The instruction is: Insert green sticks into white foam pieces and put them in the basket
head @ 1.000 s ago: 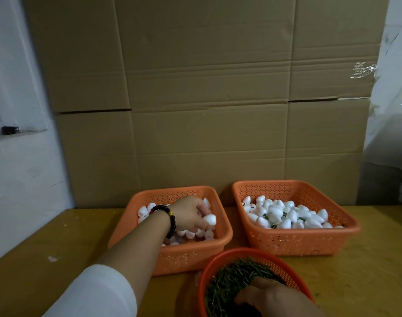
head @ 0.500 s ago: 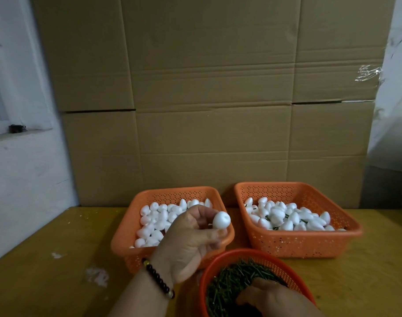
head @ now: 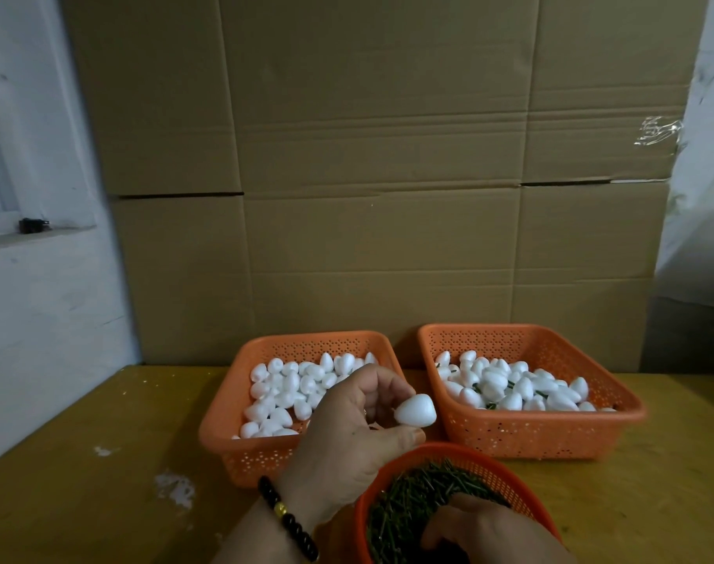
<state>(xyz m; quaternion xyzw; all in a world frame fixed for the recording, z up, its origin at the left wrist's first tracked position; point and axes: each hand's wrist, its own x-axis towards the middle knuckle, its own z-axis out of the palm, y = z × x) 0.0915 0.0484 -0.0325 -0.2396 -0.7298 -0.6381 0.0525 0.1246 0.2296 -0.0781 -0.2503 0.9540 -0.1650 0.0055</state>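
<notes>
The left hand (head: 347, 433) pinches a foam piece (head: 537, 409) just beyond the near round bowl (head: 392, 478), where the right hand (head: 493, 531), grip unclear, digs among green sticks (head: 412, 498).

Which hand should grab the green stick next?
Right. The right hand is already down in the round basket of green sticks; the left hand is busy holding a foam piece.

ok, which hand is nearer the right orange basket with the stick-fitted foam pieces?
Left. The left hand holds a white foam piece just beside the right orange basket; the right hand sits lower, in the round basket of green sticks.
</notes>
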